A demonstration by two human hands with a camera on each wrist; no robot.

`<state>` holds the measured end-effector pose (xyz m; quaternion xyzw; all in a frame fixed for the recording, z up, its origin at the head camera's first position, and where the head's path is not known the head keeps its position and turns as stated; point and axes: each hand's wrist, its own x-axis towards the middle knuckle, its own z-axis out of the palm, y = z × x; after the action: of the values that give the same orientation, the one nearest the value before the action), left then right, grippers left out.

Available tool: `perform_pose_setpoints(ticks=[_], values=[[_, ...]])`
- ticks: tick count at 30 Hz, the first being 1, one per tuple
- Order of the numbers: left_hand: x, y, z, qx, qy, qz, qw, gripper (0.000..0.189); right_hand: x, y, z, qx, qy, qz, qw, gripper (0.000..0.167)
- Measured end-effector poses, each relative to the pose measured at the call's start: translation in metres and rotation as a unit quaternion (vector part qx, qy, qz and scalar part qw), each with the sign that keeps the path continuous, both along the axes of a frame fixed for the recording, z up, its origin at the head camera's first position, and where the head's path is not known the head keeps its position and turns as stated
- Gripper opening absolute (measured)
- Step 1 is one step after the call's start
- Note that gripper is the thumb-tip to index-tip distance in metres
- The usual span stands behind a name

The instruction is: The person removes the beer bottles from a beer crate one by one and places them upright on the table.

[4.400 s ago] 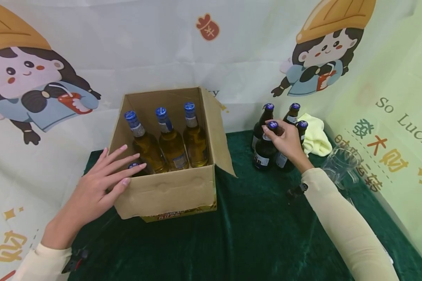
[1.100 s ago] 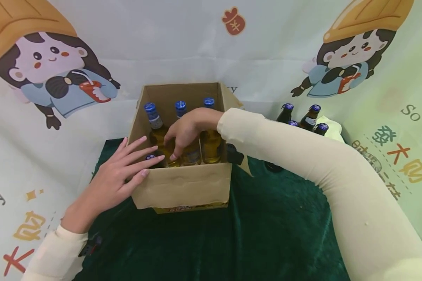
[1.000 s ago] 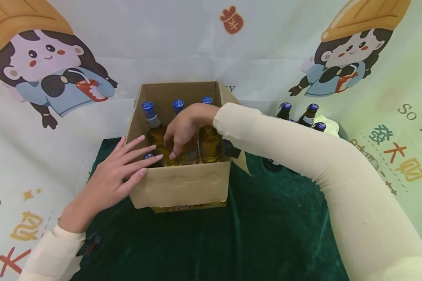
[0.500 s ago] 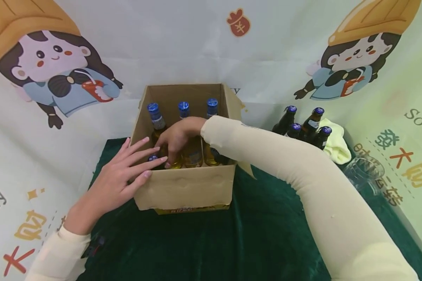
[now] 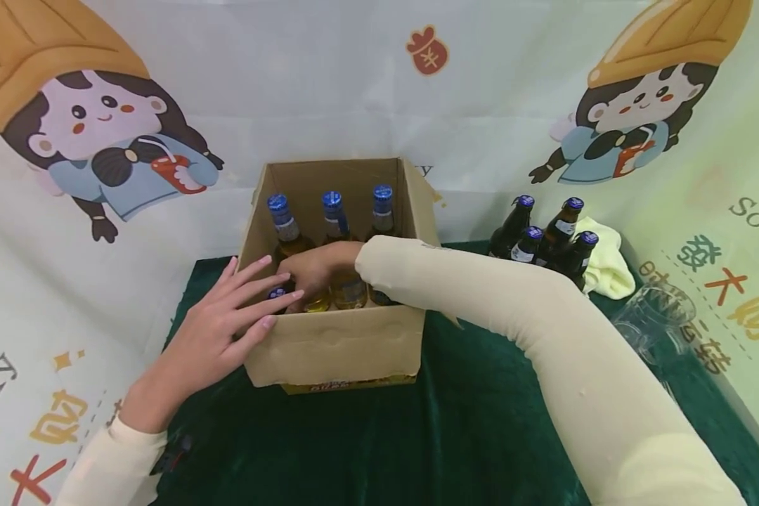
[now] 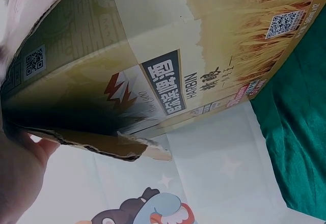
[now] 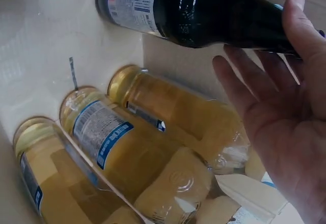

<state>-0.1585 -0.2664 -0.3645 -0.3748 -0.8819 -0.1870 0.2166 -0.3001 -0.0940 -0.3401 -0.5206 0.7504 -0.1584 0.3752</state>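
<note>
A cardboard box [image 5: 341, 348] stands upright with its top open. Inside are three clear bottles of golden beer [image 7: 137, 137] with blue caps, and one dark beer bottle [image 7: 198, 15] in the near left corner. My right hand [image 5: 311, 270] reaches down into the box; the right wrist view shows its thumb and fingers around the dark bottle's neck. In the head view only that bottle's cap [image 5: 277, 292] shows beside the hand. My left hand [image 5: 218, 323] rests over the box's near left corner, its fingers fairly straight and spread across the rim.
Several dark bottles [image 5: 527, 244] stand grouped at the back right. Behind them lies a pale yellow cloth [image 5: 607, 260], and a clear glass mug [image 5: 654, 320] is further right. Dark green cloth [image 5: 379, 450] covers the table; printed sheets [image 5: 316, 77] hang around it.
My right hand has left a dark bottle in the group at right and reached into the box. Lately it moved left and down to the dark bottle inside. My left hand stays at the corner.
</note>
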Motion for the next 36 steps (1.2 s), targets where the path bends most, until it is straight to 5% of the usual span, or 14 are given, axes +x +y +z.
perform_pose_setpoints(ticks=[10, 18, 29, 36], values=[[0.000, -0.001, -0.001, 0.002, 0.001, 0.002, 1.0000, 0.037, 0.000, 0.001, 0.005, 0.003, -0.022, 0.009, 0.9997, 0.013], [0.000, 0.000, -0.003, 0.003, 0.001, 0.004, 1.0000, 0.037, -0.002, 0.010, 0.016, 0.047, 0.009, 0.018, 0.9987, 0.007], [0.000, 0.002, -0.003, 0.001, -0.004, 0.007, 1.0000, 0.037, -0.010, 0.030, 0.038, 0.122, 0.035, 0.042, 0.9910, 0.024], [-0.001, 0.003, -0.003, 0.007, 0.002, 0.002, 1.0000, 0.037, -0.015, 0.038, 0.060, 0.101, -0.008, 0.043, 0.9939, 0.033]])
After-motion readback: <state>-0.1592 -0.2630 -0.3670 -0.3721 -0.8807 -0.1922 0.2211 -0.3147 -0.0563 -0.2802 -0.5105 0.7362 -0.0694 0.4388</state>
